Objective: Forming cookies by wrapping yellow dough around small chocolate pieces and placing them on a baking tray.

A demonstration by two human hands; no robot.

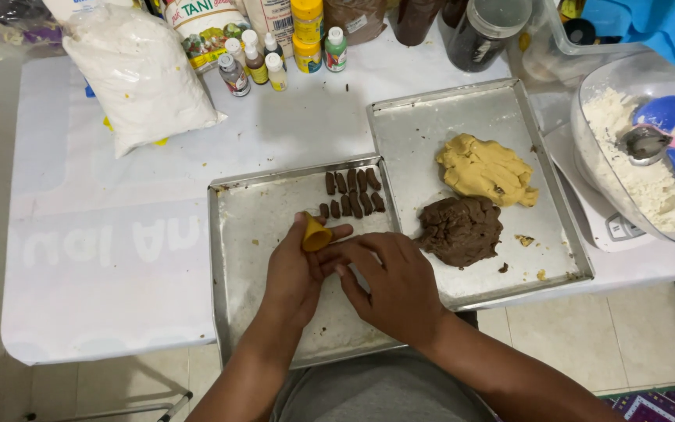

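My left hand [294, 273] holds a small yellow cone-shaped mould [315, 234] over the nearer metal tray [232, 258]. My right hand [392, 281] is beside it, its fingers bent and touching the left hand's fingers; what they pinch is hidden. Several small brown dough pieces [353, 193] lie in two rows at the tray's far edge, just beyond the mould. A second metal tray [431, 125] to the right carries a lump of yellow dough [484, 169] and a lump of brown dough [460, 229].
A clear bowl of flour [650, 180] with a blue spoon and a pink-handled spoon sits on a scale at the right. A white bag of flour [138, 74], small colouring bottles [255, 62] and jars stand along the table's far edge.
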